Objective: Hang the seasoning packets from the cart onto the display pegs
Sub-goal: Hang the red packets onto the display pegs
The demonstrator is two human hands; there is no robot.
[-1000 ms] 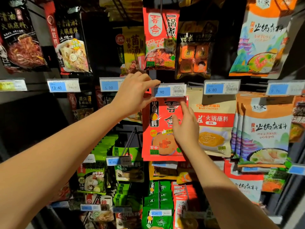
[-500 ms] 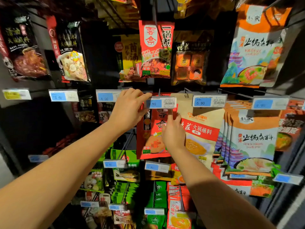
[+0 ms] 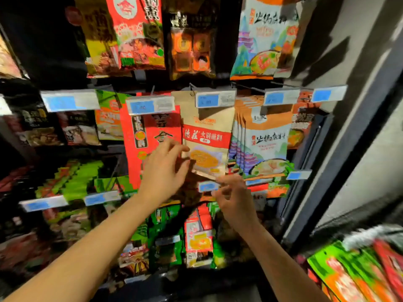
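1. Nearest, at lower right, I see the spare seasoning packets [image 3: 357, 273] stacked with their long axis slanting down-right. They sit well below both hands, and the right hand [image 3: 236, 199] is nearer.
2. The right hand's fingers are curled, but blur means I cannot tell whether it grips anything. The left hand [image 3: 165, 171] is open with fingers spread.
3. Beyond the hands, the red packet [image 3: 150, 136] hangs upright under its price tag [image 3: 150, 105].

Price tags [image 3: 151, 105] and packed packets [image 3: 265, 138] crowd the pegs.

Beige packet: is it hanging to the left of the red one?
No, the beige packet hangs to the right of the red packet.
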